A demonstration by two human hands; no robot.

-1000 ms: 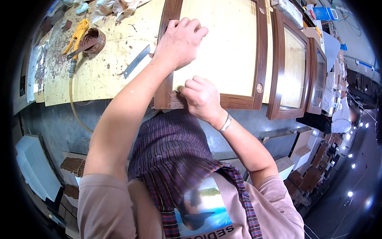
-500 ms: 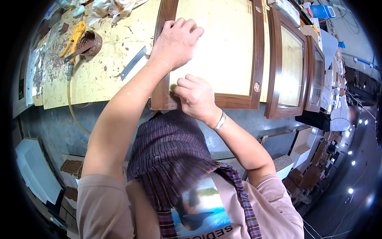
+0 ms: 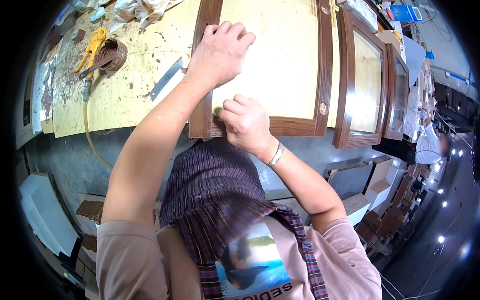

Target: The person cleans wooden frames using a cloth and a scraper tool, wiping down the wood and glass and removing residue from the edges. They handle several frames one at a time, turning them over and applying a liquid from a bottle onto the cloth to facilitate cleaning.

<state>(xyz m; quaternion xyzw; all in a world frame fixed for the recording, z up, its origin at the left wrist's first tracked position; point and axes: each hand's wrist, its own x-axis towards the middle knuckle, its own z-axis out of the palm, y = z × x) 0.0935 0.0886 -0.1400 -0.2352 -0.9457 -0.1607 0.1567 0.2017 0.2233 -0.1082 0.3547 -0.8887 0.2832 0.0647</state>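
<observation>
Right hand [image 3: 246, 124] fingertips pinch at the wooden door frame [image 3: 324, 70] lower rail, what they grip is hidden. Left hand [image 3: 218, 52] palm covers the frame's left stile. Frame top cut off at upper edge. Person far right [image 3: 431, 145] blurred.

Short-sleeved, dusty-pink T-shirt with a printed picture panel on the chest. Dark plaid cloth in purple and red, draped over head and shoulders. Bare forearms, bare left hand [image 3: 220, 52], bare right hand [image 3: 246, 124]. Silvery metal bracelet [image 3: 275, 155] at the right wrist.
</observation>
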